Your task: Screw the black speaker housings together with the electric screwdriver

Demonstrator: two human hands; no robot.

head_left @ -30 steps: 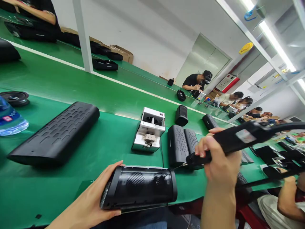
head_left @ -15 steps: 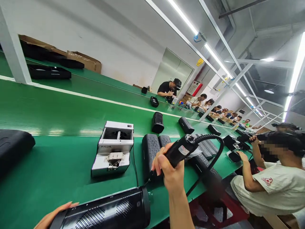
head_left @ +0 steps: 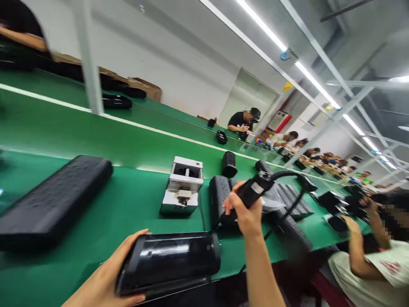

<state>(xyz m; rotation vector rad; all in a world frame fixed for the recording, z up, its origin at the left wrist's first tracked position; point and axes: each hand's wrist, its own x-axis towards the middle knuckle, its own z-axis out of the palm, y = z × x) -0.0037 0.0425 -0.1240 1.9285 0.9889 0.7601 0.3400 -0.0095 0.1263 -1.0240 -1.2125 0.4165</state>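
My left hand (head_left: 110,277) grips a black speaker body (head_left: 169,261) at its left end, holding it on its side at the near edge of the green bench (head_left: 128,209). My right hand (head_left: 244,213) is wrapped round a black electric screwdriver (head_left: 247,197), its cable looping off to the right. The screwdriver's tip points down-left, a little above the speaker's right end. A white screw feeder box (head_left: 182,186) sits on the bench just beyond.
A long black grille cover (head_left: 51,202) lies at left. More black speaker shells (head_left: 220,194) and an upright one (head_left: 229,163) stand behind my right hand. A person in a pale shirt (head_left: 367,260) works at right; several others sit along the line. A white post (head_left: 87,64) rises at back left.
The view swung back left and down, so the long grille cover shows again. The speaker body is more fully in view, and my right hand with the screwdriver stays just above its right end.
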